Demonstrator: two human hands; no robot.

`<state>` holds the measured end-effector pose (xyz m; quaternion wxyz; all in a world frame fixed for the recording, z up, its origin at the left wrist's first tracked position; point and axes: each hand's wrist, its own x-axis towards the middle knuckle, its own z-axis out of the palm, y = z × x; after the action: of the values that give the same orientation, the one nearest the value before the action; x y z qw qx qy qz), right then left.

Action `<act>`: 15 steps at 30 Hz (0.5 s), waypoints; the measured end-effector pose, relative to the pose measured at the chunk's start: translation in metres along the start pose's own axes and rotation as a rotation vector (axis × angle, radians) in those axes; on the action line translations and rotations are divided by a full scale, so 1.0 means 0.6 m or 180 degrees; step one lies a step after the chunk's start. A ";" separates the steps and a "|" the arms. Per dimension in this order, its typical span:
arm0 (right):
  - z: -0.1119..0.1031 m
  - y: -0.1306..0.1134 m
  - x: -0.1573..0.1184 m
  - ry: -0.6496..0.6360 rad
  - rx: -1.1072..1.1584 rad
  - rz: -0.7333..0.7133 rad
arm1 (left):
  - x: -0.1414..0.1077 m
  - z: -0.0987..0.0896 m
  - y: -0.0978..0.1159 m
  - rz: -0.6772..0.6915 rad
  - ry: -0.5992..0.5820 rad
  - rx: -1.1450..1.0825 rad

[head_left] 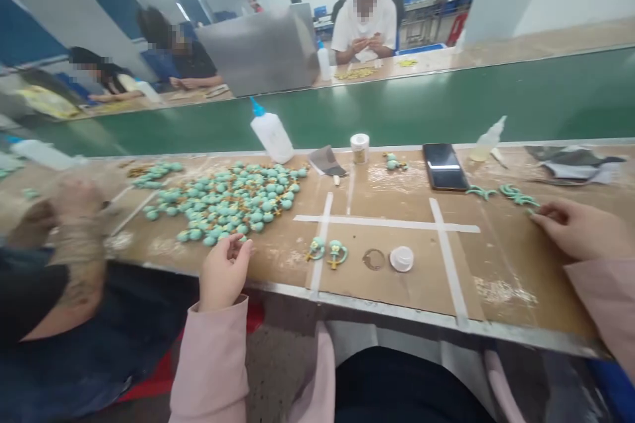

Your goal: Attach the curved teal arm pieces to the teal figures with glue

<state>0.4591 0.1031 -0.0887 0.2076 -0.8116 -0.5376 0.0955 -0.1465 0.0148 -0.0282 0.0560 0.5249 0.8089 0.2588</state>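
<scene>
My left hand [225, 271] is at the near edge of a large pile of mint-green and orange figures [233, 201], its fingers curled and the thumb near the fingertips; a green piece shows right at the fingers. At the right, my right hand [578, 228] has its fingertips pinched at the end of a small group of green curved pieces [518, 197]. Two green figures with rings [338, 253] lie between the hands, by a tape strip. Beside them are a brown ring mark [374, 260] and a white round cap [401, 259].
Behind stand a white bottle with blue tip [272, 137], a white jar [360, 149], a phone [445, 166] and a clear dropper bottle [488, 140]. A co-worker's arm [79, 244] is close at left. Other people sit beyond the green belt [397, 106].
</scene>
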 end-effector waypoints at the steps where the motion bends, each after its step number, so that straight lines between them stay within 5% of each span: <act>1: 0.007 0.015 0.014 -0.0182 -0.0035 0.0096 | 0.002 -0.007 -0.010 -0.0104 0.0165 0.0107; 4: 0.026 0.049 0.043 -0.0358 -0.0037 0.0169 | 0.013 -0.010 -0.020 -0.0212 0.0385 0.0316; 9: 0.037 0.054 0.049 -0.0204 0.0006 0.0190 | 0.048 0.015 0.011 -0.0110 0.0536 0.0543; 15: 0.046 0.047 0.055 -0.0036 0.0140 0.0250 | 0.100 0.025 0.033 0.0277 0.0302 0.0808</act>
<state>0.4855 0.1304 -0.1237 0.2184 -0.8268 -0.5042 0.1199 -0.1512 0.0794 -0.0209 -0.0605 0.5495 0.8134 0.1810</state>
